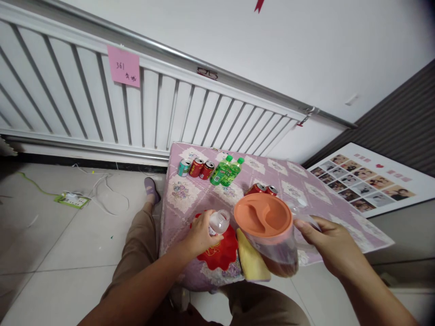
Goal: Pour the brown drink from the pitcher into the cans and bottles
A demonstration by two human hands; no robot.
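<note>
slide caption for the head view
Left hand holds a clear bottle at a red tray; right hand holds an orange-lidded pitcher.

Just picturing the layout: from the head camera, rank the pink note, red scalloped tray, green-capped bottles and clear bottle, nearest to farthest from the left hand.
1. Clear bottle: held in the left hand.
2. Red scalloped tray: just beneath that hand.
3. Green-capped bottles: beyond the tray.
4. Pink note: up left, on the radiator.
</note>
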